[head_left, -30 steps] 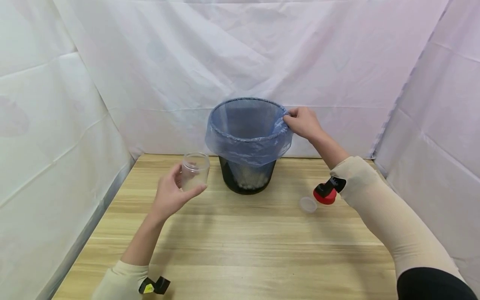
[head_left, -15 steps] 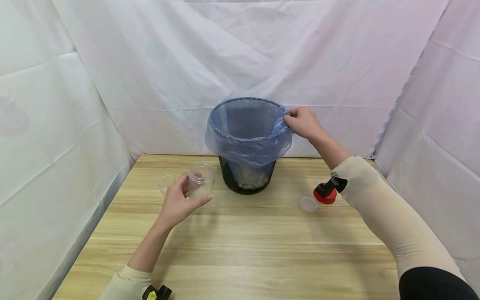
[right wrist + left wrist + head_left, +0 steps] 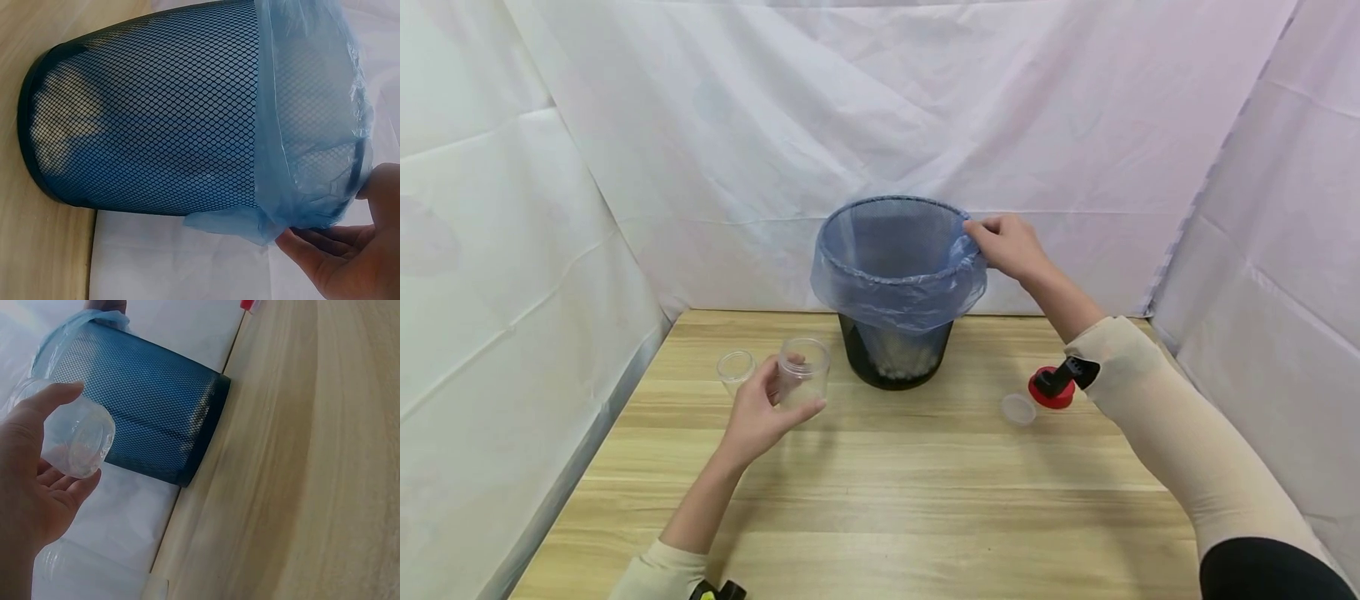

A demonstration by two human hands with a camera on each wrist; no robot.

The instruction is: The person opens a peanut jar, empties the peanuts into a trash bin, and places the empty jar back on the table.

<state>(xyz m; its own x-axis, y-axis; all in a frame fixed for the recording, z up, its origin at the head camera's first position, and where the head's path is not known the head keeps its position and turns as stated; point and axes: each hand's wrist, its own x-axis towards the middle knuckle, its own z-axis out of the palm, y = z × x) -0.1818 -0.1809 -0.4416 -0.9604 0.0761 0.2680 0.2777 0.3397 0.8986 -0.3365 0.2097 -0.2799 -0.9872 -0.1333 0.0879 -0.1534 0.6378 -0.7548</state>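
My left hand holds a clear plastic jar, lidless and upright, thumb on one side and fingers round the other. In the left wrist view the jar overlaps the bin. A black mesh wastebasket stands at the table's back edge, lined with a blue bin bag folded over its rim. At the right of that rim, my right hand pinches the bag; the right wrist view has the thumb at the rim and the fingers under the bag's fold.
A second clear container stands left of the held jar, partly behind my left hand. On the right of the wooden table lie a translucent disc and a red lid, the latter partly covered by the wrist camera. White cloth hangs behind.
My left hand has moved the jar slightly right and down toward the table, uncovering the second clear container at its left. The right hand stays at the bin's rim, its fingers shifted a little.
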